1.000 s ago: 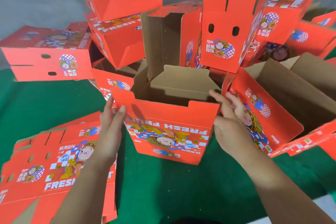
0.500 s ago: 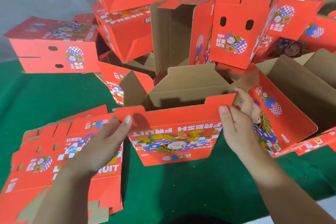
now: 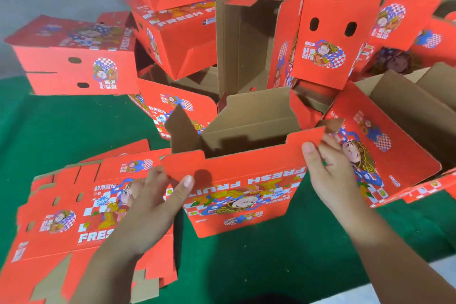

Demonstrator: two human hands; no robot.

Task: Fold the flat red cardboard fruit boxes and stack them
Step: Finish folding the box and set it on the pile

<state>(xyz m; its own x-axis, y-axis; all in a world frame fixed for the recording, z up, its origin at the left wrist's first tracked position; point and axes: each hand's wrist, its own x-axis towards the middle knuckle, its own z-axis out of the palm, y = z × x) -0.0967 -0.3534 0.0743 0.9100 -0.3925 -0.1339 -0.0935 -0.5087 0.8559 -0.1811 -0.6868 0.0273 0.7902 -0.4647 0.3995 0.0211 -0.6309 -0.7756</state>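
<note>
Head view: a half-folded red box (image 3: 243, 190), open end up and print inverted, is held over the green table (image 3: 246, 266). Its near panel is pinched at the left corner by the left hand (image 3: 153, 207) and gripped at the right corner by the right hand (image 3: 330, 175). Flat boxes (image 3: 74, 217) are stacked at left; folded boxes (image 3: 74, 57) are piled behind.

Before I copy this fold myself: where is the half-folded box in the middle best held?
Hold the half-folded box by the two top corners of its near red wall, from the near side, as the left hand and right hand do. That wall stands upright and the top is open, so thumbs can pinch over its edge.
</note>
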